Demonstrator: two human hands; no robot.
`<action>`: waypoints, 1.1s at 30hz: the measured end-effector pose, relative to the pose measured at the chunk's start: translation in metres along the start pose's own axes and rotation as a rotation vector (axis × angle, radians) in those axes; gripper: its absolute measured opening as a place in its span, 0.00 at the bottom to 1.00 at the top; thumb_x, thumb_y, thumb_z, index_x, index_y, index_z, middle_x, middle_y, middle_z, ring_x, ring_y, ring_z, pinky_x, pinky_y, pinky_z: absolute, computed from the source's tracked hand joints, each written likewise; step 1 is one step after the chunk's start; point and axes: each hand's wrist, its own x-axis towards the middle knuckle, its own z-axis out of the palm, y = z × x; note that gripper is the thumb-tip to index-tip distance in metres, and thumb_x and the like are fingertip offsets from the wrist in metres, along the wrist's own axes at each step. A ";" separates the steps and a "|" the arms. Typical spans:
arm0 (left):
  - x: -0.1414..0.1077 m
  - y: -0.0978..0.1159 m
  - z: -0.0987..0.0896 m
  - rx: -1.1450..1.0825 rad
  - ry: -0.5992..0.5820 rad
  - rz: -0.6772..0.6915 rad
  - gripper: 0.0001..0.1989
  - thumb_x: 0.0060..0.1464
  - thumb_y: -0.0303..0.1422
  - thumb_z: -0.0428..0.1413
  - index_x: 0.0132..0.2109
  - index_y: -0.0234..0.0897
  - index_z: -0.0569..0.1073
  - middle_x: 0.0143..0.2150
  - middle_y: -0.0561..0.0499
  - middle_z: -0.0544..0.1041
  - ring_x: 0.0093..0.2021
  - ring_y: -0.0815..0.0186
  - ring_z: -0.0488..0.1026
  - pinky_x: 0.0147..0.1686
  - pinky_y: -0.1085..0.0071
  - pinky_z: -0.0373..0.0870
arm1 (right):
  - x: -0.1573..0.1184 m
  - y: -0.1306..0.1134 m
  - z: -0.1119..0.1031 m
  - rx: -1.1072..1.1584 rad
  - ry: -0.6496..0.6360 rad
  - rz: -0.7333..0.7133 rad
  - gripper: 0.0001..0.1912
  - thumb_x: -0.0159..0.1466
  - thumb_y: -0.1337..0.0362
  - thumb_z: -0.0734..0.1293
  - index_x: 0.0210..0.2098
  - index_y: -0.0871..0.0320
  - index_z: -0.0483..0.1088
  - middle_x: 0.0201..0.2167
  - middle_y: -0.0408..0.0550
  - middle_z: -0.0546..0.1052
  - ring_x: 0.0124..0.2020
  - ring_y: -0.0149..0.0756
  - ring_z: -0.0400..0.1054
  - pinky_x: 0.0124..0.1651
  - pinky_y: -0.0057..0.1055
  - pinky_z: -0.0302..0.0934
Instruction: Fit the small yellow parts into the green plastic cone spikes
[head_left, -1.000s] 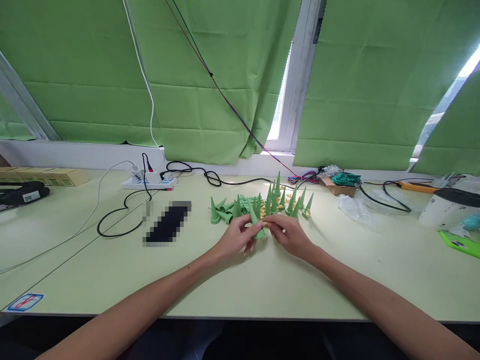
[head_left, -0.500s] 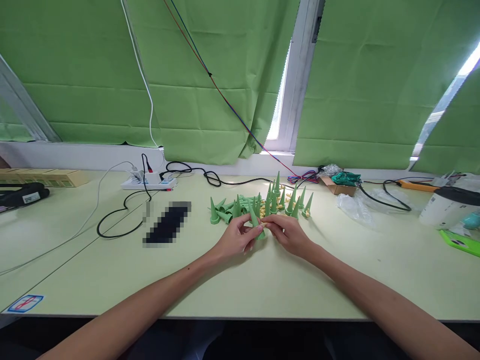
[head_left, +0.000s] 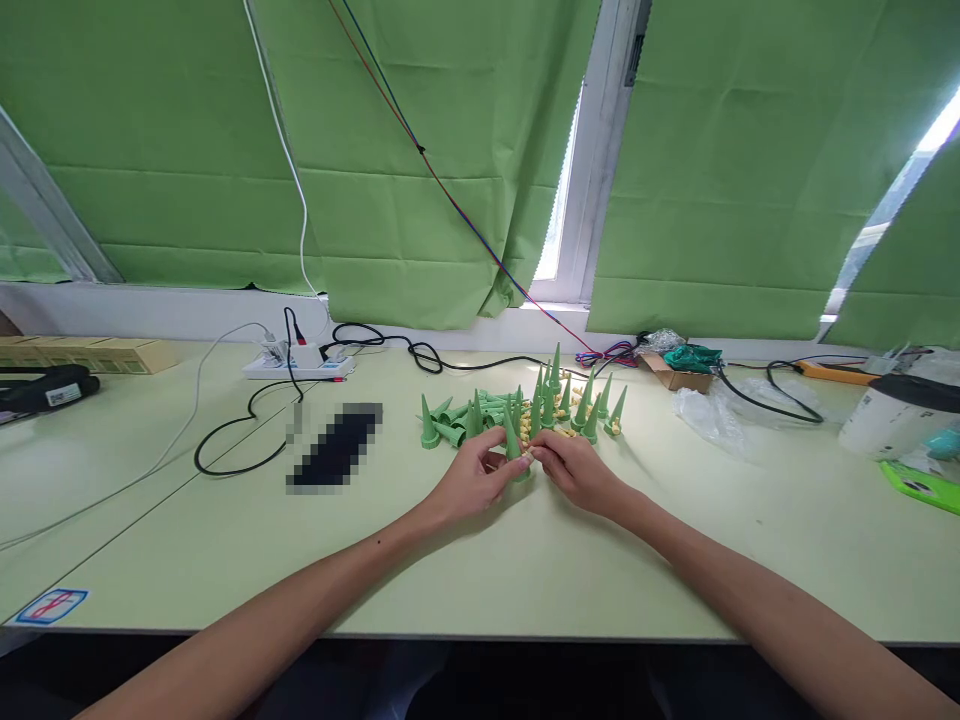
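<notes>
My left hand (head_left: 484, 474) is closed around a green plastic cone (head_left: 511, 440), which stands nearly upright with its pointed tip up. Fingers pinched together, my right hand (head_left: 574, 470) holds a small pale-yellow piece (head_left: 528, 453) against the cone's right side. The piece is mostly hidden by the fingertips, so its exact shape cannot be made out. Just beyond the hands, several more green cones (head_left: 586, 400) stand upright, some with yellow pieces at their bases. Loose small yellow pieces (head_left: 568, 432) lie among them, and other green cones (head_left: 450, 432) lie on their sides to the left.
A dark pixelated patch (head_left: 334, 450) lies left of my hands. Behind it are a white power strip (head_left: 298, 362) and black cables (head_left: 427, 358). Rightward are a small cardboard box (head_left: 679, 375), clear plastic bags (head_left: 712, 418), a white cup (head_left: 896, 420) and a green phone case (head_left: 919, 482).
The cone in my left hand has gone from leaning left to nearly upright. My right hand has shifted slightly right, still pinching at the cone's side.
</notes>
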 end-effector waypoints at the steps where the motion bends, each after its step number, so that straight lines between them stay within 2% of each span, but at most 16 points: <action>1: 0.000 0.000 0.001 0.013 0.011 0.013 0.17 0.56 0.46 0.60 0.39 0.35 0.71 0.20 0.60 0.57 0.17 0.75 0.54 0.17 0.76 0.48 | 0.000 0.000 0.000 -0.004 -0.011 0.009 0.12 0.72 0.63 0.55 0.32 0.55 0.61 0.19 0.38 0.61 0.21 0.31 0.54 0.27 0.28 0.48; 5: 0.001 -0.002 0.002 0.069 0.054 0.085 0.15 0.56 0.44 0.60 0.35 0.35 0.70 0.25 0.57 0.62 0.20 0.75 0.57 0.19 0.76 0.51 | 0.000 -0.001 -0.001 -0.021 -0.039 0.031 0.13 0.72 0.63 0.54 0.29 0.54 0.55 0.18 0.37 0.60 0.20 0.30 0.52 0.27 0.28 0.47; 9: 0.001 -0.009 0.002 0.161 0.072 0.158 0.13 0.57 0.41 0.59 0.36 0.35 0.71 0.32 0.54 0.66 0.24 0.74 0.60 0.21 0.75 0.56 | 0.000 -0.001 0.000 -0.035 -0.046 0.043 0.16 0.73 0.61 0.53 0.28 0.54 0.51 0.18 0.37 0.59 0.20 0.30 0.52 0.28 0.29 0.46; 15: 0.001 -0.014 0.001 0.274 0.065 0.257 0.11 0.61 0.39 0.56 0.36 0.35 0.72 0.38 0.50 0.66 0.30 0.71 0.63 0.25 0.74 0.61 | -0.001 0.000 0.002 -0.025 -0.046 0.060 0.18 0.74 0.59 0.52 0.27 0.54 0.50 0.19 0.37 0.60 0.20 0.30 0.52 0.28 0.30 0.46; 19: 0.002 -0.014 0.001 0.296 0.094 0.284 0.09 0.62 0.37 0.55 0.37 0.35 0.72 0.40 0.49 0.66 0.31 0.71 0.63 0.24 0.75 0.62 | 0.001 -0.003 0.001 -0.030 -0.009 0.069 0.19 0.74 0.59 0.52 0.26 0.54 0.51 0.19 0.38 0.59 0.21 0.30 0.51 0.28 0.29 0.46; 26: 0.002 -0.010 0.000 0.289 0.152 0.272 0.08 0.62 0.38 0.54 0.40 0.38 0.73 0.44 0.49 0.65 0.27 0.74 0.62 0.22 0.76 0.63 | 0.001 -0.011 -0.002 -0.005 -0.007 0.038 0.16 0.73 0.61 0.55 0.27 0.55 0.58 0.20 0.39 0.64 0.22 0.30 0.55 0.29 0.28 0.49; 31: 0.002 -0.011 0.001 0.268 0.230 0.268 0.11 0.59 0.39 0.57 0.46 0.41 0.68 0.46 0.49 0.66 0.26 0.75 0.65 0.22 0.77 0.64 | 0.000 -0.012 -0.003 -0.030 0.100 0.007 0.13 0.72 0.62 0.56 0.32 0.56 0.64 0.21 0.40 0.66 0.22 0.30 0.58 0.28 0.28 0.52; 33: 0.001 -0.012 0.002 0.234 0.250 0.231 0.13 0.59 0.39 0.58 0.47 0.41 0.65 0.42 0.51 0.68 0.25 0.75 0.64 0.22 0.77 0.63 | 0.000 -0.012 -0.003 -0.040 0.146 0.001 0.13 0.72 0.62 0.56 0.33 0.56 0.65 0.22 0.41 0.67 0.22 0.30 0.58 0.27 0.28 0.52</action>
